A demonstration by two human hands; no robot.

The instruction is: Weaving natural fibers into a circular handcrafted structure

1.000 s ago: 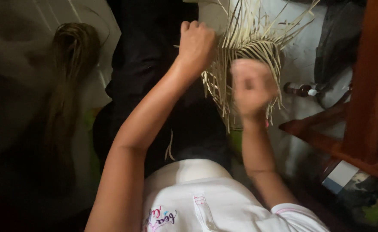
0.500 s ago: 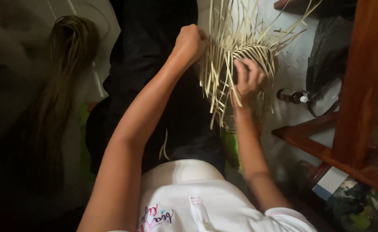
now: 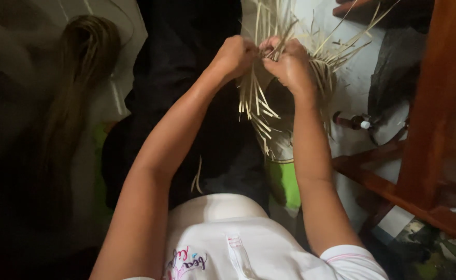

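Note:
A half-woven piece of pale straw (image 3: 269, 88), with many loose strips sticking out above and hanging below, rests over my lap. My left hand (image 3: 234, 54) is closed on strips at its left edge. My right hand (image 3: 290, 65) is closed on strips just beside it, knuckles up, almost touching the left hand. The woven body is mostly hidden behind my right hand and wrist. I wear a white shirt and dark trousers.
A reddish wooden furniture frame (image 3: 425, 129) stands at the right. A small dark bottle with a white cap (image 3: 351, 122) lies on the pale floor beside it. Something bright green (image 3: 285, 181) shows under the straw. A long hank of hair (image 3: 77, 88) hangs at the left.
My right hand has risen from the front of the woven part to its top and closed on strips next to my left hand. The left hand stayed at the left edge.

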